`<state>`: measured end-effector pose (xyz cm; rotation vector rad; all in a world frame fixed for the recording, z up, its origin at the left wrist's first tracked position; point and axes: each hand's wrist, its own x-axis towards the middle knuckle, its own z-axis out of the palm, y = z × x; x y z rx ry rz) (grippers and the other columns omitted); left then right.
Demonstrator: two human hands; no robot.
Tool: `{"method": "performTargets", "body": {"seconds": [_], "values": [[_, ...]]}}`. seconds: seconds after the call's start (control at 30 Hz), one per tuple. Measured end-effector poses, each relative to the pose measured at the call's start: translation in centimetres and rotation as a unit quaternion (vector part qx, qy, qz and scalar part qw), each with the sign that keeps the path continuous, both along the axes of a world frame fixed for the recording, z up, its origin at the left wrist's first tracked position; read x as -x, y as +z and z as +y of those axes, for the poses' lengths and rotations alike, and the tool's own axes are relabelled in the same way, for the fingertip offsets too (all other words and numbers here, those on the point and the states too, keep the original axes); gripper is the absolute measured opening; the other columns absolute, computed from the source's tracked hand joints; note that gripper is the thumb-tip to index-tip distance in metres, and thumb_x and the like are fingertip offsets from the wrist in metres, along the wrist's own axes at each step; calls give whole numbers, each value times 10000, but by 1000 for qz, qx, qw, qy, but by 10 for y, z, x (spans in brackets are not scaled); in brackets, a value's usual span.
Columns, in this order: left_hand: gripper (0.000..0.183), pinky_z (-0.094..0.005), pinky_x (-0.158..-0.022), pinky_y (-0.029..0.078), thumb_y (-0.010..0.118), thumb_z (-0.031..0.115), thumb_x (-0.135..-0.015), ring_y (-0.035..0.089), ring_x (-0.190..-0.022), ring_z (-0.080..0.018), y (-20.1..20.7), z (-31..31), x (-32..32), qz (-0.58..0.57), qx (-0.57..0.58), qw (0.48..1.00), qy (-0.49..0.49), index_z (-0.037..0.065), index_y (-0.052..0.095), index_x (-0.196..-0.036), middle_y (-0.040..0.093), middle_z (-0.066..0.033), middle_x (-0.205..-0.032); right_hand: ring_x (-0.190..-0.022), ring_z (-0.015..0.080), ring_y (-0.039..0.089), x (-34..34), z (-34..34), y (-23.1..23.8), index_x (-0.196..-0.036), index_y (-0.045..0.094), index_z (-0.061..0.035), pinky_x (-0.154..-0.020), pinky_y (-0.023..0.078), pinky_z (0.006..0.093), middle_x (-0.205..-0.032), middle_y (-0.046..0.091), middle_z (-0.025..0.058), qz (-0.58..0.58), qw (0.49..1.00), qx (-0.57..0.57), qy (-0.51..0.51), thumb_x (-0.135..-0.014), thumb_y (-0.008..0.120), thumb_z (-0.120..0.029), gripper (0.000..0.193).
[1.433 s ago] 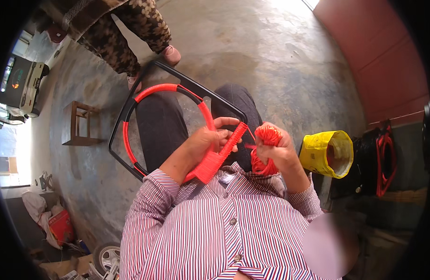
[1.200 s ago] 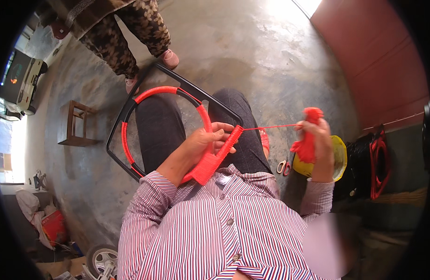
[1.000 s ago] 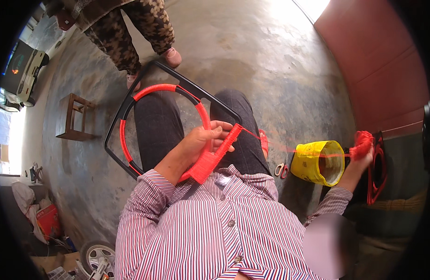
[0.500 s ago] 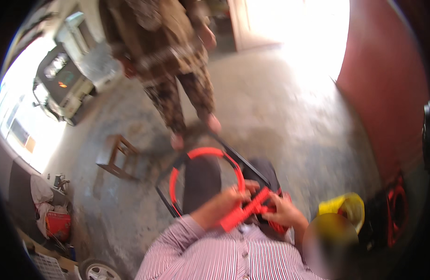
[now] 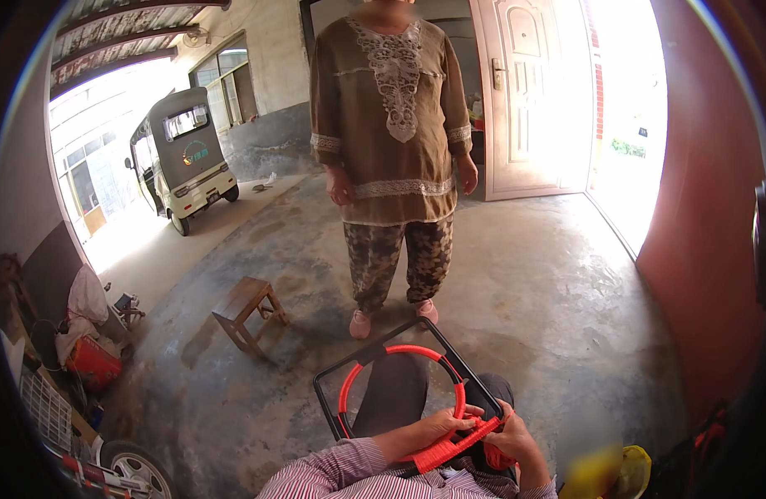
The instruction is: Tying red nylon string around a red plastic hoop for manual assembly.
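Note:
Over my lap lies a black rectangular frame (image 5: 453,350) with a ring (image 5: 412,349) inside it, mostly wrapped in red and black in places. The frame's near side (image 5: 439,454) is thickly covered in red cord. My left hand (image 5: 443,423) reaches across from the left, its fingers closed by the ring and the red-wrapped side. At the frame's right corner, my right hand (image 5: 516,434) grips the frame, thumb near the red cord. A bundle of red cord (image 5: 497,457) shows beneath the right hand. The fingertips are partly hidden.
A person (image 5: 391,166) in a brown top stands facing me, just beyond the frame. A wooden stool (image 5: 248,301) stands left of them. Yellow plastic (image 5: 635,472) lies at lower right, a wheel (image 5: 133,470) at lower left. A three-wheeled vehicle (image 5: 183,150) is parked far left.
My view has tilted up, bringing more of the standing person and the door into sight. Both hands stay on the frame; the right hand now sits closer to its corner.

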<state>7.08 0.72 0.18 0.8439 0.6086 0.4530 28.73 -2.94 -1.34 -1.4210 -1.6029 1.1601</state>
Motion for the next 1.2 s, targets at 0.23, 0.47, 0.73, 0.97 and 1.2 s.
{"method": "performTargets", "body": {"seconds": [0.23, 0.47, 0.73, 0.97, 1.2], "values": [[544, -237, -808, 528, 692, 163, -884, 628, -928, -108, -15, 3, 18, -4, -17, 1000, 2, 23, 433, -1342, 605, -59, -1086, -921, 196, 657, 16, 0, -19, -1363, 399, 31, -843, 503, 317, -968, 684, 127, 53, 999, 3, 6, -668, 828, -158, 839], [524, -261, -812, 541, 693, 122, -877, 642, -910, -131, -18, -13, 49, -5, -37, 999, 11, 17, 438, -1323, 620, -60, -1064, -876, 115, 607, 47, -17, -12, -1383, 354, 53, -813, 509, 286, -971, 646, 65, 42, 998, -31, 24, -694, 819, -46, 837], [459, -303, -703, 515, 652, 73, -873, 632, -879, -179, -2, -29, 91, -28, 23, 997, 61, 14, 432, -1272, 623, -127, -1126, -993, 213, 603, 85, -33, 21, -1400, 422, -45, -825, 496, 297, -1164, 590, 106, 49, 991, -108, -68, -654, 645, 35, 783], [439, -361, -858, 548, 634, 15, -864, 658, -972, -241, 14, -32, 115, -39, 34, 994, 99, 15, 442, -1258, 640, -163, -1127, -938, 339, 615, 120, -43, 58, -953, 684, -81, -843, 505, 390, -999, 658, 113, -83, 945, -298, -105, -698, 651, -24, 263], [446, -366, -907, 533, 648, 37, -853, 654, -1011, -233, 17, -22, 86, -40, 52, 996, 68, 23, 463, -1258, 639, -150, -1136, -917, 263, 624, 103, -35, 66, -921, 714, -127, -842, 507, 363, -953, 659, 74, -246, 927, -280, -45, -709, 753, -162, 218]]}}
